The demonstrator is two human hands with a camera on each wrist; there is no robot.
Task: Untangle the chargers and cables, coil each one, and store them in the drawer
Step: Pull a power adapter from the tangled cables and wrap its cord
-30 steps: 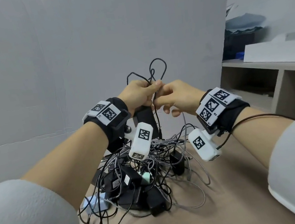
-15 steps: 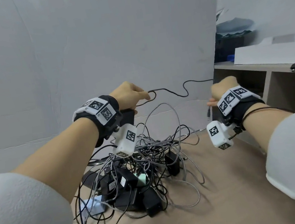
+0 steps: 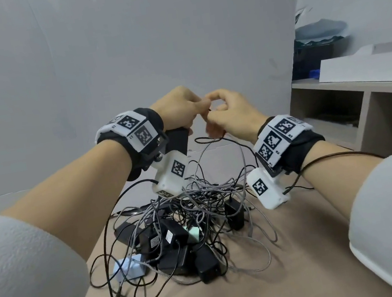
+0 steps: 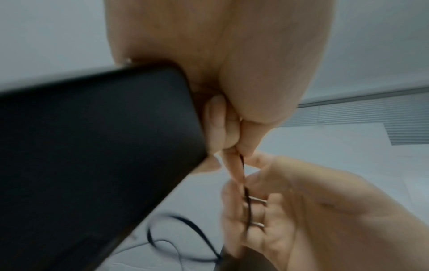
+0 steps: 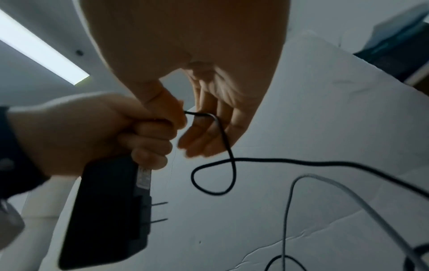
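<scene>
Two hands meet above the tangle in the middle of the desk [image 3: 301, 273]: the left hand [image 3: 178, 109] has its lower fingers curled round a black charger [image 5: 109, 207], prongs sticking out sideways, while its thumb and forefinger pinch the thin black cable [image 5: 223, 152] that runs from it; the right hand [image 3: 233, 113] pinches the same cable right beside that pinch, its other fingers loosely curled, and a small loop hangs below. The step in hand looks like coiling this one charger's lead. To do it well, I would keep the left grip as the anchor, with the charger body tucked in the palm, and let the right hand feed even loops into the left pinch, sliding along the cable instead of yanking. The free run trails down toward the pile [image 3: 190, 216] of grey braided cables and black adapters, and whether it is clear of them cannot be told, so pull gently and stop at any snag. No drawer shows in these views; a shelf unit [image 3: 364, 104] stands off the right edge of the desk
</scene>
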